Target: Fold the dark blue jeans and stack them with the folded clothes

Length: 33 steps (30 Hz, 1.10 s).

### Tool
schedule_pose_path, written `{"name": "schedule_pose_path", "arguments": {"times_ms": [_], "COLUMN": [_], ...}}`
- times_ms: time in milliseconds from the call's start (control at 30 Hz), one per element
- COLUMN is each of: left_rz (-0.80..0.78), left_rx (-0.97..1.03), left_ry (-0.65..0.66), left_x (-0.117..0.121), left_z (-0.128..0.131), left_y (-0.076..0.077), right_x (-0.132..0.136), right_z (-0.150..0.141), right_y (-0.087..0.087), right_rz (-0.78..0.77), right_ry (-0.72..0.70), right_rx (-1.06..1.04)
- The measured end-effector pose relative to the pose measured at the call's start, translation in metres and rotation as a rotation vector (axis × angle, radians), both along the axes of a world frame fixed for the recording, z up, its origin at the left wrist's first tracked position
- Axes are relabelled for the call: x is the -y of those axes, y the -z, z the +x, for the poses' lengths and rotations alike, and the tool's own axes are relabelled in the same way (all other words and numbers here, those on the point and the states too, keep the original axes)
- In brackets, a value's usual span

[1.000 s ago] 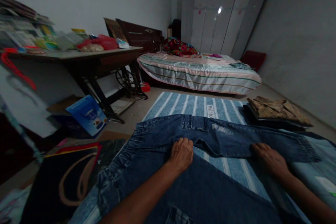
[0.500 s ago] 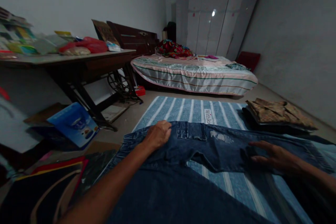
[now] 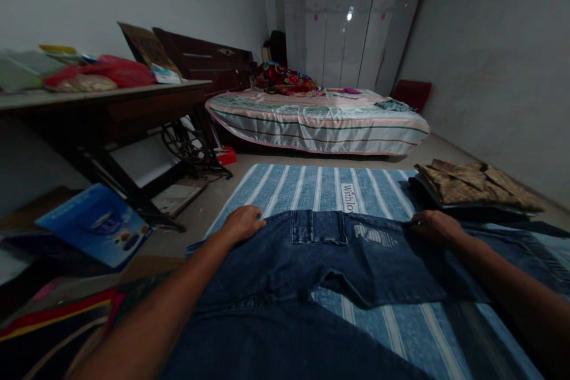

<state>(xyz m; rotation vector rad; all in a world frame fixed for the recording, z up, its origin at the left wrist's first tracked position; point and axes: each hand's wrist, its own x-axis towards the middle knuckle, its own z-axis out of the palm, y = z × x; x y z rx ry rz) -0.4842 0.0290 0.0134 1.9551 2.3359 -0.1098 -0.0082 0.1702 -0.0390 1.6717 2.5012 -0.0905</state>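
Note:
A pair of dark blue jeans (image 3: 285,273) lies spread across a blue and white striped cloth (image 3: 307,181), one leg stretching to the right and the other toward me. A pocket patch and pale printed lettering show on the far leg. My left hand (image 3: 244,223) is closed on the jeans' far edge near the waistband end. On the same edge, right of the lettering, my right hand (image 3: 434,227) pinches the denim. The waistband is partly hidden behind my left forearm.
Folded clothes (image 3: 478,184) with a brown patterned piece on top lie at the right. A sewing-machine table (image 3: 133,92) stands left, a blue box (image 3: 98,225) below it. A bed (image 3: 320,124) and wardrobe (image 3: 338,35) are behind.
My right hand has gone from hovering with fingers apart to gripping the far edge of the jeans. My left hand has slid left along that edge. The view has turned slightly right.

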Motion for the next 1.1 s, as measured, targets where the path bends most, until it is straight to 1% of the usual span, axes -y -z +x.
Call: {"name": "schedule_pose_path", "arguments": {"times_ms": [67, 167, 367, 433, 500, 567, 667, 800, 867, 967, 1100], "left_rz": [0.007, 0.045, 0.235, 0.288, 0.325, 0.312, 0.212, 0.143, 0.110, 0.047, 0.045], "left_rx": [0.030, 0.068, 0.218, 0.204, 0.154, 0.086, -0.025, -0.127, -0.160, -0.183, -0.194], "left_ry": [0.014, 0.044, 0.083, 0.074, 0.043, 0.004, -0.029, -0.058, -0.068, -0.061, -0.044], "left_x": [0.000, 0.000, 0.012, 0.017, 0.021, 0.022, 0.021, 0.017, 0.016, 0.014, 0.012], "left_z": [-0.003, -0.007, -0.018, -0.021, -0.022, -0.021, -0.017, -0.011, -0.009, -0.009, -0.010], "left_y": [-0.001, -0.003, -0.016, -0.019, -0.018, -0.016, -0.012, -0.009, -0.007, -0.001, 0.008], "right_x": [-0.001, 0.001, 0.003, 0.003, 0.002, 0.001, -0.003, -0.012, -0.016, -0.022, -0.032], "right_z": [-0.003, -0.007, -0.012, -0.017, -0.025, -0.034, -0.048, -0.059, -0.061, -0.063, -0.066], "right_y": [-0.008, -0.022, -0.056, -0.063, -0.067, -0.066, -0.061, -0.052, -0.045, -0.033, -0.024], "right_rz": [-0.010, 0.023, 0.151, 0.205, 0.255, 0.278, 0.281, 0.322, 0.346, 0.346, 0.352], "right_ry": [0.007, -0.003, -0.025, 0.002, 0.037, 0.038, 0.018, 0.059, 0.060, 0.023, 0.035], "right_rx": [0.005, 0.022, 0.121, 0.135, 0.143, 0.139, 0.125, 0.098, 0.090, 0.079, 0.078]}}
